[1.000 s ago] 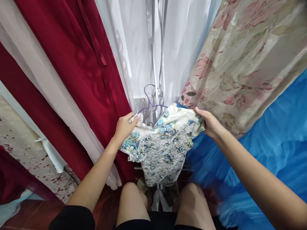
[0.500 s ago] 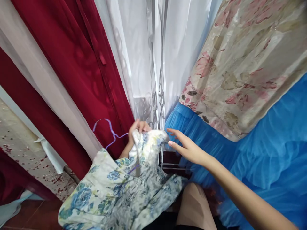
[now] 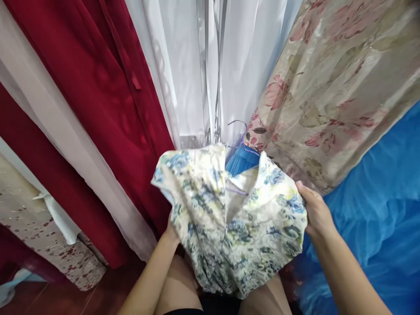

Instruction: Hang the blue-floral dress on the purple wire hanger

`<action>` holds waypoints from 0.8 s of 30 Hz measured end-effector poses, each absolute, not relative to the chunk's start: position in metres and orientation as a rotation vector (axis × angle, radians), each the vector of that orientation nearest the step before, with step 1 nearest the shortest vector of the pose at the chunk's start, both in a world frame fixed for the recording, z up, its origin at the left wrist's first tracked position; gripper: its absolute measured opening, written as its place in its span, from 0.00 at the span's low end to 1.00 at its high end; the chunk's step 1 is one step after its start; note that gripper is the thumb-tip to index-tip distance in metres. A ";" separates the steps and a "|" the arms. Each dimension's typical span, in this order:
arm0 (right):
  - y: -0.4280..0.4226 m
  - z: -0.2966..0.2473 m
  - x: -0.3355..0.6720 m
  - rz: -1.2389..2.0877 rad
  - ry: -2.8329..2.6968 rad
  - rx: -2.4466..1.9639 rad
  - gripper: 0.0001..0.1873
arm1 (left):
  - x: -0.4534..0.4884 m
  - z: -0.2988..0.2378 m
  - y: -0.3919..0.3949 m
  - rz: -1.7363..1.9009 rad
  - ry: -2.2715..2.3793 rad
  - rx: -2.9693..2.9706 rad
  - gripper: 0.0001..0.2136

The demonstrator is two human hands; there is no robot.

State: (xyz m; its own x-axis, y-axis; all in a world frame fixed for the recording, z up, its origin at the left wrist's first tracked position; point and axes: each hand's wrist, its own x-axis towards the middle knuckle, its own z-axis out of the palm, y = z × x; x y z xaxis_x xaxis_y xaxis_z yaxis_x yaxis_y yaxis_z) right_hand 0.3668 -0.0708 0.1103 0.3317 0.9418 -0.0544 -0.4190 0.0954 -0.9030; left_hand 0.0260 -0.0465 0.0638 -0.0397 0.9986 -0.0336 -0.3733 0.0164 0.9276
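Observation:
A white floral dress (image 3: 262,236) with blue, yellow and green print is spread in front of me, its neck opening toward the far side. A thin purple hanger (image 3: 243,139) is inside it, the hook sticking out past the neckline. My right hand (image 3: 316,210) is closed on the dress's right sleeve edge, thumb on top. At the opposite side my left hand (image 3: 172,229) grips the dress from beneath, with its fingers hidden behind the cloth.
Red fabric (image 3: 98,83) and pale fabric (image 3: 59,96) hang at left. White cloth (image 3: 183,65) hangs behind a metal rack (image 3: 216,105). To the right are a beige floral gown (image 3: 328,96) and blue tulle (image 3: 367,218). Reddish tiles (image 3: 108,288) show below.
The dress has swung round from the lower left to the centre, its hanger hook now pointing away on the right. My right hand, open before, has taken hold of the sleeve.

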 end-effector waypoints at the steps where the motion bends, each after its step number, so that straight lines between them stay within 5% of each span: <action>1: -0.064 0.117 0.366 1.106 -0.654 -0.996 0.15 | 0.021 0.052 -0.049 1.405 0.958 0.845 0.34; 6: -0.040 0.137 0.352 1.168 -0.807 -0.971 0.16 | 0.013 0.003 -0.068 1.581 1.115 0.927 0.33; 11: -0.048 0.127 0.365 1.293 -0.992 -1.112 0.20 | 0.021 -0.010 -0.099 1.359 1.267 1.082 0.27; 16: -0.081 0.068 0.336 0.338 -1.045 -1.306 0.27 | 0.037 -0.022 -0.117 1.306 1.271 1.114 0.28; 18: -0.101 0.034 0.304 0.194 -0.934 -1.320 0.26 | 0.043 -0.029 -0.120 1.314 1.316 1.096 0.30; 20: -0.119 0.005 0.270 0.536 -1.014 -1.314 0.15 | 0.047 -0.033 -0.121 1.287 1.320 1.100 0.29; 24: -0.133 -0.017 0.223 1.148 -1.392 -1.223 0.22 | 0.051 -0.029 -0.126 1.212 1.255 1.184 0.26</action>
